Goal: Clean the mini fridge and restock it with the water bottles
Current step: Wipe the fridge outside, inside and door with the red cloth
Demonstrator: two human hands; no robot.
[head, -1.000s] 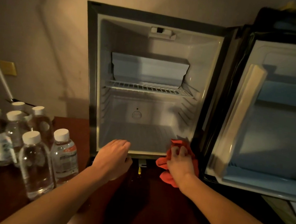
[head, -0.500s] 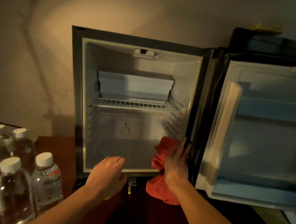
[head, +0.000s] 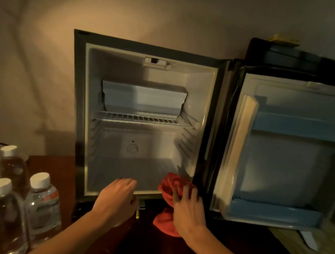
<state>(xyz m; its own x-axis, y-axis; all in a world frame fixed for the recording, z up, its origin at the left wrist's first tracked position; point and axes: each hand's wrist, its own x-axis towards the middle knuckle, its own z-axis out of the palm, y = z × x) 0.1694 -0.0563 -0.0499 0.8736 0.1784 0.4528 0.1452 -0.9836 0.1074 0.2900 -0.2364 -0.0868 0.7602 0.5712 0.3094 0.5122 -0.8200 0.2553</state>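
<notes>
The mini fridge [head: 74,97] stands open on a dark wooden table, its white inside holding only a wire shelf [head: 142,119]. Its door [head: 290,156] is swung wide to the right. My right hand [head: 188,211] presses a red cloth [head: 170,186] against the fridge's bottom right front corner, fingers spread over it. My left hand [head: 117,198] rests on the fridge's lower front edge with its fingers bent over the lip. Several water bottles [head: 43,200] with white caps stand at the left.
The wooden table [head: 55,165] reaches in front of the fridge. A dark box [head: 295,58] with a yellow item on top sits behind the open door. The door carries blue shelf rails [head: 307,128]. A beige wall rises behind.
My right hand has slid the red cloth down from the fridge's right inner wall to the bottom right corner. My left hand has stayed on the front edge.
</notes>
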